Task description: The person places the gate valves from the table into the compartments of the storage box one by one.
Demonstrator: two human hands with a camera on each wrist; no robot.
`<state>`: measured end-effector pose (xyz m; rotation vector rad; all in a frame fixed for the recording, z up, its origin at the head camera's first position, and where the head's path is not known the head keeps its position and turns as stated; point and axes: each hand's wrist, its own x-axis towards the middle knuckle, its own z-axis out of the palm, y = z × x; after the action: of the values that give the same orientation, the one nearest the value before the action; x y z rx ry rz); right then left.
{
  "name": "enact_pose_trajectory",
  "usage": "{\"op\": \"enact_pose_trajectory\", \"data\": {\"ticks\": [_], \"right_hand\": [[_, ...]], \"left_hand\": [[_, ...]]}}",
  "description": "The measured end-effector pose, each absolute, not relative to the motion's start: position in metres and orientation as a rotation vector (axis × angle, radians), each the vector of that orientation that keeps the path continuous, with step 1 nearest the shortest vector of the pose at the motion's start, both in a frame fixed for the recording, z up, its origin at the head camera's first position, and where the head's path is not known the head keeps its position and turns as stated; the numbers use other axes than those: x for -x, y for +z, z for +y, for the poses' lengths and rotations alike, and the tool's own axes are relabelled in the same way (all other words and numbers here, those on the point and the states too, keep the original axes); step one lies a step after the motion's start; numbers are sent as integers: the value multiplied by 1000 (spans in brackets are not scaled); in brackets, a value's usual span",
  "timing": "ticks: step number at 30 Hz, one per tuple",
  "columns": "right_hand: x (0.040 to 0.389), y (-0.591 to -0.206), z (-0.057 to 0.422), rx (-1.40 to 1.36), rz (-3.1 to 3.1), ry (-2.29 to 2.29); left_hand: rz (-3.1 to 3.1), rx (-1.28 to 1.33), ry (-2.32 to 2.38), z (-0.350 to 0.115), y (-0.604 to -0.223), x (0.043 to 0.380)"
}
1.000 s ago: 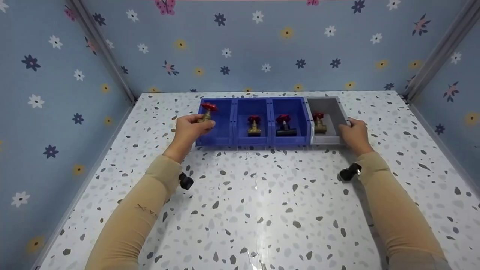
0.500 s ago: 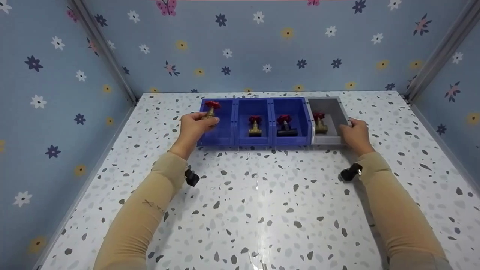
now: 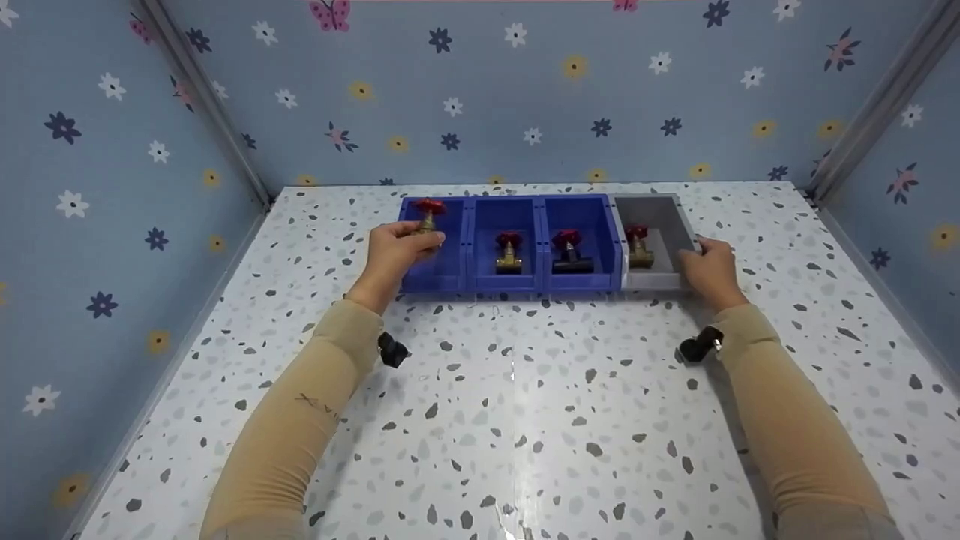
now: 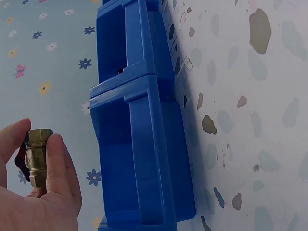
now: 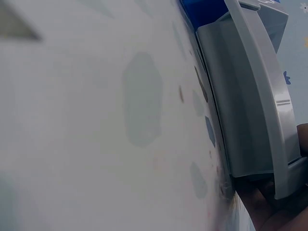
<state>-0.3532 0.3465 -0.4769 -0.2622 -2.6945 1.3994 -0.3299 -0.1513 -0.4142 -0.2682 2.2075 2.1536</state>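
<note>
My left hand [image 3: 396, 251] pinches a brass valve [image 4: 36, 159] between thumb and fingers, its red handwheel [image 3: 430, 205] facing up. It holds the valve over the leftmost blue bin [image 3: 452, 281]; the left wrist view shows the hand apart from that bin's front. At the other end of the row, my right hand [image 3: 709, 271] grips the right side wall of the grey bin [image 3: 652, 281]. In the right wrist view, fingers [image 5: 260, 204] wrap the grey bin's edge, partly hidden. Inside the grey bin leans a brass valve [image 3: 639, 251] with a red handwheel.
Two middle blue bins stand between: one contains a small brass valve [image 3: 508, 259], the other a black valve [image 3: 572, 262], both red-topped. All bins sit side by side on the speckled table [image 3: 525, 420]. Flower-patterned walls [image 3: 480, 90] enclose the back and sides.
My left hand has moved a little to the right with the brass valve, further over the leftmost blue bin. The right hand keeps its grip on the grey bin, which stays in place.
</note>
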Motion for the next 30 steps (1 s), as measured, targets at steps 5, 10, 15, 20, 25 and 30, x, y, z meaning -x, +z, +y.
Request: {"op": "enact_pose_trajectory", "data": {"ticks": [5,10,15,20,25,30], "right_hand": [[353,-477,345,266,-2686,1394],[354,-476,344,282,-2687,1401],[355,-475,344,308,-2701,1408],[355,-476,345,318,-2709,1392],[356,-477,346,311,-2705,1387],[356,-477,347,301,-2713,1389]], "left_hand": [[2177,263,2183,-148,-414,331],[2157,257,2212,-145,-414,333],[2145,252,2237,-144,-415,335],[2162,260,2206,-143,-414,336],[2189,269,2165,-141,-413,338],[2196,276,2160,-139,-414,339]]}}
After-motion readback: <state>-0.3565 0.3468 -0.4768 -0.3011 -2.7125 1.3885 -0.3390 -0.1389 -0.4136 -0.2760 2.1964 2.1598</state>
